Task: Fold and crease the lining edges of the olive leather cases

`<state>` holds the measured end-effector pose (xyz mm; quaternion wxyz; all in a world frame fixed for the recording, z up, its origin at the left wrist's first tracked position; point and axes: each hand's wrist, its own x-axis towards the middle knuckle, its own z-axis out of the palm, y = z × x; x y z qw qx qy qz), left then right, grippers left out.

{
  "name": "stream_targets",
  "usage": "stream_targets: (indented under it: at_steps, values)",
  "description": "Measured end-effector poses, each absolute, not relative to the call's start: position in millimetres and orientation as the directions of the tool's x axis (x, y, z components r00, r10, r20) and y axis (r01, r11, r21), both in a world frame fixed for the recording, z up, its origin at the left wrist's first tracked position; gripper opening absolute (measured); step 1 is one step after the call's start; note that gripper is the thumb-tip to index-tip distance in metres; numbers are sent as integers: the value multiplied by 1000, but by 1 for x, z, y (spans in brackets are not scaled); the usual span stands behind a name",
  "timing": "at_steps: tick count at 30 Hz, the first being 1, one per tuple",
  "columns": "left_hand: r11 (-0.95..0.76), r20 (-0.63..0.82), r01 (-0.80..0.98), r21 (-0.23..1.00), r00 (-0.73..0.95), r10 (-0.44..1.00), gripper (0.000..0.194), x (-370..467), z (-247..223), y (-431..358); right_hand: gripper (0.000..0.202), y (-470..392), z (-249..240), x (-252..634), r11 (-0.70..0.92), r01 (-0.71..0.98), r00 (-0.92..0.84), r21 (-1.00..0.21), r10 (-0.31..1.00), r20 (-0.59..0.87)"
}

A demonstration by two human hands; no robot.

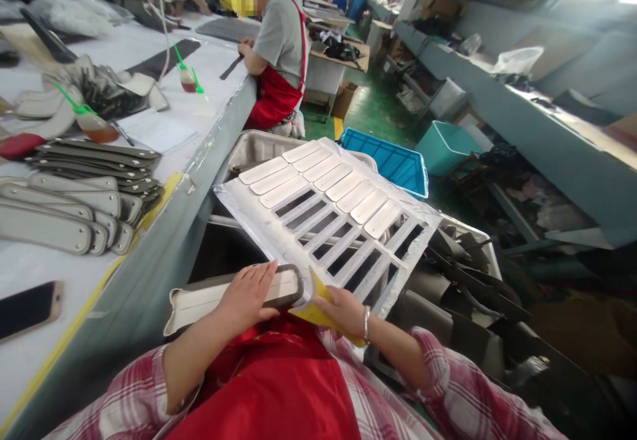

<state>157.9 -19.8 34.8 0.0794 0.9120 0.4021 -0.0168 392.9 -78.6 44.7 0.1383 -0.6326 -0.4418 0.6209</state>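
Observation:
My left hand point(251, 297) is laid across a long white piece with a dark raised edge point(194, 300), fingers over its top and thumb along the near side. It lies just above my lap. My right hand point(343, 312) grips a flat yellow scraper-like tool point(313, 304), whose wide end touches or nearly touches the dark-rimmed end of the piece. Just beyond both hands lies a slotted white board point(293, 241). Rows of rounded white strips point(318, 168) cover its far part, while several nearer slots show through. The underside of the piece is hidden.
On the left table point(199, 181) are stacked grey strips point(50, 214), a phone point(30, 310) and a glue bottle with a green nozzle point(94, 125). Dark parts fill a bin point(468, 281) at right. A blue crate point(383, 161) and a person in a red apron point(281, 55) are beyond.

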Motion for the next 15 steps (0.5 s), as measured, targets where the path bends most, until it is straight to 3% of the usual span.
stream_targets:
  at_steps: [7,15]
  values:
    - [-682,-26,707,187,697,716,80,156,36,-21,29,-92,23,355,-608,285,-202,-741,718,-666]
    - [-702,-38,674,230,727,685,81,150,34,-17,39,-85,43,367,-739,79,-309,-669,620,-721]
